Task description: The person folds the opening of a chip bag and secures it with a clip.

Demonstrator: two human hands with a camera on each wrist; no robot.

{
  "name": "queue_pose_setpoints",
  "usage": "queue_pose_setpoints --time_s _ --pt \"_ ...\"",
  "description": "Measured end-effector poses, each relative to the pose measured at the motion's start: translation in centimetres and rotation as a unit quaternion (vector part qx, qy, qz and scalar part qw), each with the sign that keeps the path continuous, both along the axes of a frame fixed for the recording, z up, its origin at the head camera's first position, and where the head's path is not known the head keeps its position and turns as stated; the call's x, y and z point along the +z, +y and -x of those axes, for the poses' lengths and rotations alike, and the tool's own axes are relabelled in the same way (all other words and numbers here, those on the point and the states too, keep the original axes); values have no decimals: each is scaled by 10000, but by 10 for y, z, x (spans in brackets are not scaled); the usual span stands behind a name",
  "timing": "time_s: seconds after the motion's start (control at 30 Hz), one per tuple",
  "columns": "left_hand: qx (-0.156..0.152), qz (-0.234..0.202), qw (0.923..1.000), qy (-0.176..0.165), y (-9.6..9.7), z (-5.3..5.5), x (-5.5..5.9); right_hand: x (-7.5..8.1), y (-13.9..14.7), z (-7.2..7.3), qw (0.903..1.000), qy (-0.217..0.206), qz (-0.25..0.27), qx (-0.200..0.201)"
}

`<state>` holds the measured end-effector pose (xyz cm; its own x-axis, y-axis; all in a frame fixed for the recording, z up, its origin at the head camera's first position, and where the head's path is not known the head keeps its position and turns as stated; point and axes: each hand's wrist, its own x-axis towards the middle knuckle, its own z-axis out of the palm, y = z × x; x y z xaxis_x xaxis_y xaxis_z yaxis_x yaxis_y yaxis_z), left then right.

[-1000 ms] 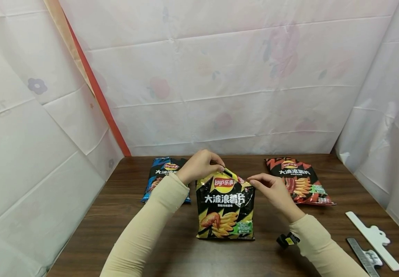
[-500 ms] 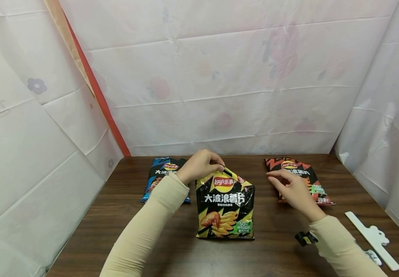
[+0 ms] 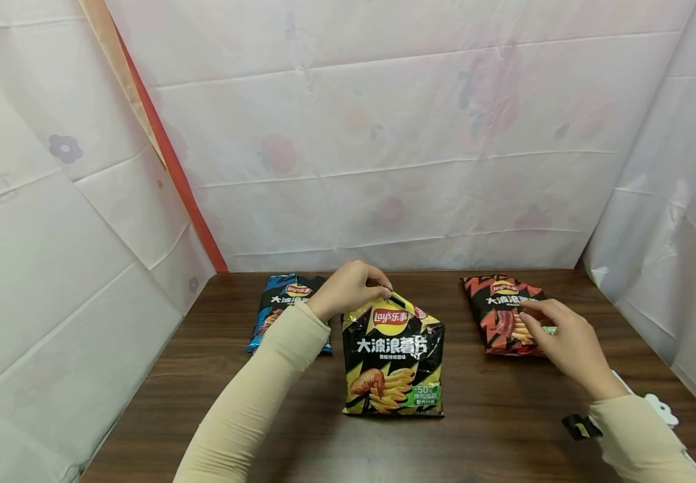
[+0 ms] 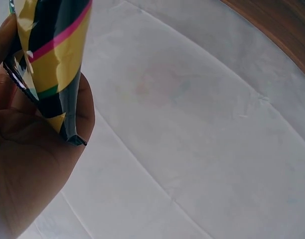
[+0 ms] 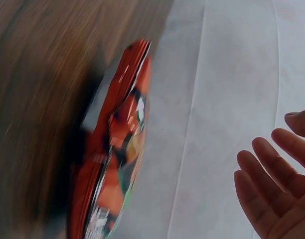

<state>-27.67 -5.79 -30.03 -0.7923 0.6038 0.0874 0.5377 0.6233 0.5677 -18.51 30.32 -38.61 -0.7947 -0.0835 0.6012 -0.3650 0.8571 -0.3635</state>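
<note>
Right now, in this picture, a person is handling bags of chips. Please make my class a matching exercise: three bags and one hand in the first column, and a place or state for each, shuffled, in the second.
1. Yellow-and-black bag
2. Blue-and-black bag
3. Red-and-black bag
4. Right hand

A. Lying at the back right of the table
B. Gripping nothing
C. Partly hidden behind the left sleeve
D. Pinched at its top by the left hand

Pairs: 1-D, 2-C, 3-A, 4-B

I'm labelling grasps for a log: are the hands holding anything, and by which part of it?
The left hand holds the yellow-and-black chip bag by its top; the right hand holds nothing.
</note>
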Motion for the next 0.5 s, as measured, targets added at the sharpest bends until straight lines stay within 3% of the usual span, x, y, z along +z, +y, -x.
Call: queue_pose_setpoints --time_s 0.5 --pt "-47 61 9999 115 0 -2 1 -20 57 -30 9898 -973 -214 -1023"
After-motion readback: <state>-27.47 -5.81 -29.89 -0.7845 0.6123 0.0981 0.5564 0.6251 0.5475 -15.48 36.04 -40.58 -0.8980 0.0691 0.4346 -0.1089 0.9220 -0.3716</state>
